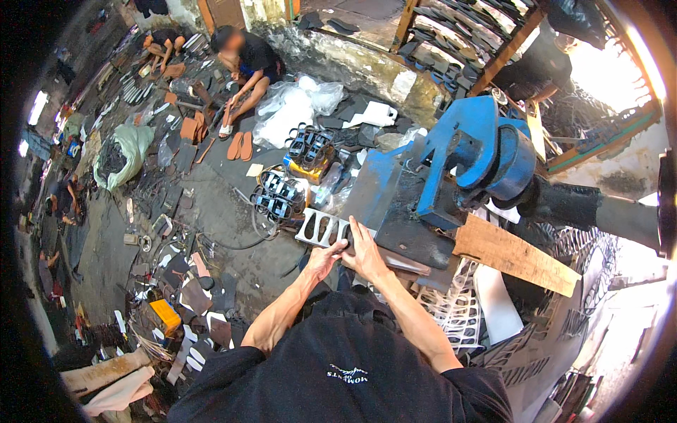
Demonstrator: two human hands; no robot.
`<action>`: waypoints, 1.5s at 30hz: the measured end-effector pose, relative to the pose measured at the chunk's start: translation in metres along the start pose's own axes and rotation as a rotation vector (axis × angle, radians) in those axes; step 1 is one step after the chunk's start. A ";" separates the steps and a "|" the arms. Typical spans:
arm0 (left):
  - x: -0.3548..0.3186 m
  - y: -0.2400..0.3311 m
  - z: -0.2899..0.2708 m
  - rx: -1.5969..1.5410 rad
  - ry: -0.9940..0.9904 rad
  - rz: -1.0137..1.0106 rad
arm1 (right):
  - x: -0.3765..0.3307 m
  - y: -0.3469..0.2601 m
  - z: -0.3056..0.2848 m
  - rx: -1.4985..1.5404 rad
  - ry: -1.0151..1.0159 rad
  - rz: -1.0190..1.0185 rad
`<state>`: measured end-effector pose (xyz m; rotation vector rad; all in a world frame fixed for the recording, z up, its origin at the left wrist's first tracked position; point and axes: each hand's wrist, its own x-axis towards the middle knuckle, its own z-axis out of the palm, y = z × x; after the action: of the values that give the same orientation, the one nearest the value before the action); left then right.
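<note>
Both hands are on a pale sheet with a row of long rounded cut-outs (pixel 308 230), at the near edge of the blue machine's flat bed (pixel 367 190). My left hand (pixel 324 261) grips its near edge, fingers closed. Against it, my right hand (pixel 365 252) holds the sheet's right end, its fingers reaching over the top. The thumbs come close together. The blue machine's arm and round head (pixel 486 155) stand to the right of the bed, apart from my hands. What lies under my fingers is hidden.
A wooden board (pixel 515 254) juts out on the right, above cut-out scrap sheets (pixel 455 303). Beyond the sheet lie bundled dark sandal straps (pixel 278 194) and a clear plastic bag (pixel 300 106). A co-worker (pixel 247 67) sits farther back. Scraps litter the floor at left.
</note>
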<state>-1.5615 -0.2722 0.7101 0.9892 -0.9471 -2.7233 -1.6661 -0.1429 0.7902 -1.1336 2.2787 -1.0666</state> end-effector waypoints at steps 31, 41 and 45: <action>0.106 -0.021 0.037 0.172 0.007 -0.063 | -0.186 0.281 -0.156 1.024 0.937 0.731; 0.128 -0.052 0.095 0.197 -0.116 -0.129 | -0.257 0.311 -0.232 -0.539 1.028 0.865; 0.074 -0.001 0.012 0.266 0.145 -0.056 | -0.180 -0.004 -0.364 -0.721 1.347 0.713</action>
<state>-1.6269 -0.2861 0.6758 1.2539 -1.2962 -2.5706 -1.7784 0.1674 1.0267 0.6415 3.7683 -0.7281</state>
